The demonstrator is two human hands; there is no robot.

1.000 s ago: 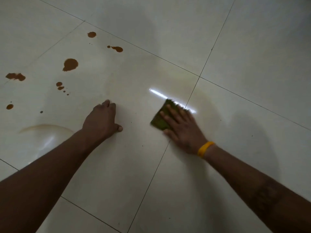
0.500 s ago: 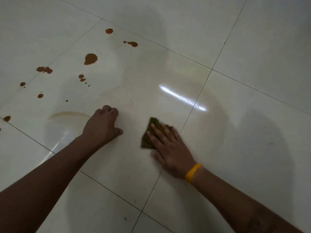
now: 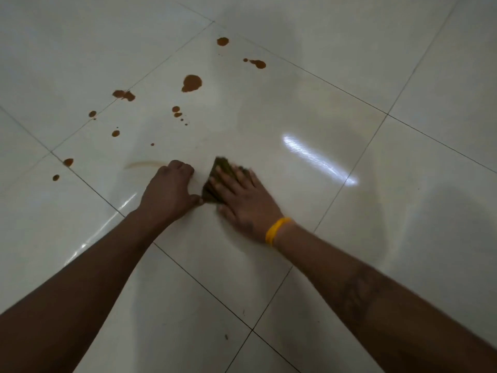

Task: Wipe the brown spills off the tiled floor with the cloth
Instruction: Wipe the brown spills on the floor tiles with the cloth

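Your right hand (image 3: 246,203) presses flat, fingers spread, on the green cloth (image 3: 219,179) on the tiled floor (image 3: 403,211), your left hand (image 3: 169,192) braced curled beside it, touching it, brown spills (image 3: 191,83) lying beyond

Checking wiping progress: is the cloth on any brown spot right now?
No, the cloth lies under the right hand on bare tile, apart from the brown spots farther off.

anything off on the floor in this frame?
Yes. Brown spills are still scattered over the tiled floor, up and left of both hands, unwiped. A faint brown smear arcs beside the left hand. The right hand presses the cloth short of them.
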